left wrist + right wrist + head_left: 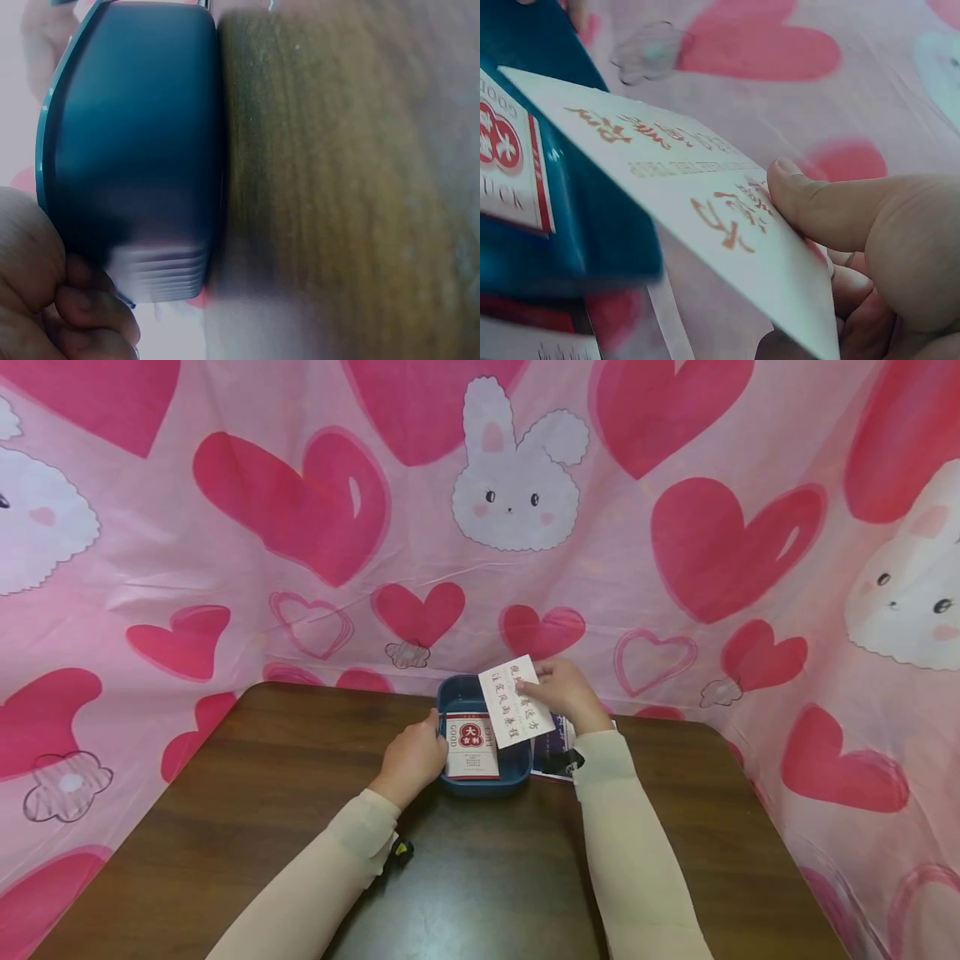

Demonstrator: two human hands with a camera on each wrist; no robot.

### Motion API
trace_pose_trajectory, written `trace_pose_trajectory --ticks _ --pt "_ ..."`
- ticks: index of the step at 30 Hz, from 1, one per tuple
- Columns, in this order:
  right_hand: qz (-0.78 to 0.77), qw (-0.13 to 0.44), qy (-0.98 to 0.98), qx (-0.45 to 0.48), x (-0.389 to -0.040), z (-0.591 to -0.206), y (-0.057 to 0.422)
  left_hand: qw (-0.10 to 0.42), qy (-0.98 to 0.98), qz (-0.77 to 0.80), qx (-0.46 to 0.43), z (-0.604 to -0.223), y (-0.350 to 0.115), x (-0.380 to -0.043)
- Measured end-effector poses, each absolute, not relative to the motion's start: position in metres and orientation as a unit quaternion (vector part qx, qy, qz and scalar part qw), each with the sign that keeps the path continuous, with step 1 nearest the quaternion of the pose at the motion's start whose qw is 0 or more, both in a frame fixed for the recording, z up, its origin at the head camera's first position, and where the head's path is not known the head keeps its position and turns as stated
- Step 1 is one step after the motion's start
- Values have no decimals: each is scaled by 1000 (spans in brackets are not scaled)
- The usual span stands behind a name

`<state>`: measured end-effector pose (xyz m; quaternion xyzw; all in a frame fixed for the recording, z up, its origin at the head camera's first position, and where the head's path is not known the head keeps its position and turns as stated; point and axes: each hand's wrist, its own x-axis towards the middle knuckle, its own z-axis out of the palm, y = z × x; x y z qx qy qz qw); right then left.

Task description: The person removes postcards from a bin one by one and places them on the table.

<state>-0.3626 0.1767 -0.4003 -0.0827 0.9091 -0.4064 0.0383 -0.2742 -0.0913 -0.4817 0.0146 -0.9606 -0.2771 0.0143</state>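
A blue plastic bin (486, 788) stands on the table near its far edge. My left hand (412, 760) grips the bin's left rim, with fingers curled over the edge in the left wrist view. Inside the bin lies a white card with red bands and a red emblem (472, 760). Between thumb and fingers, my right hand (566, 693) pinches a white card with brown handwritten-style characters (667, 165). That card is tilted and overlaps the bin's right side in the head view.
Right of the bin, partly under my right wrist, lies a purple printed card (553, 743). The brown wooden table (247, 777) reaches back to a pink curtain (420, 560) with hearts and rabbits.
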Motion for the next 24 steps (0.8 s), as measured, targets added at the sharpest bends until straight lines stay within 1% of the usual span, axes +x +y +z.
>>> trace_pose_trajectory --ticks 6,13,20,24 --pt "-457 36 887 -54 -355 -410 209 13 -960 -280 22 -481 -91 -271" --pt "-477 44 877 -37 -352 -413 234 44 -962 -267 15 -481 -91 -272" --pt "-494 61 868 -3 -350 -413 265 33 -961 -275 22 -480 -89 -271" --pt "-499 53 865 13 -349 -417 284 27 -961 -273 23 -479 -88 -272"
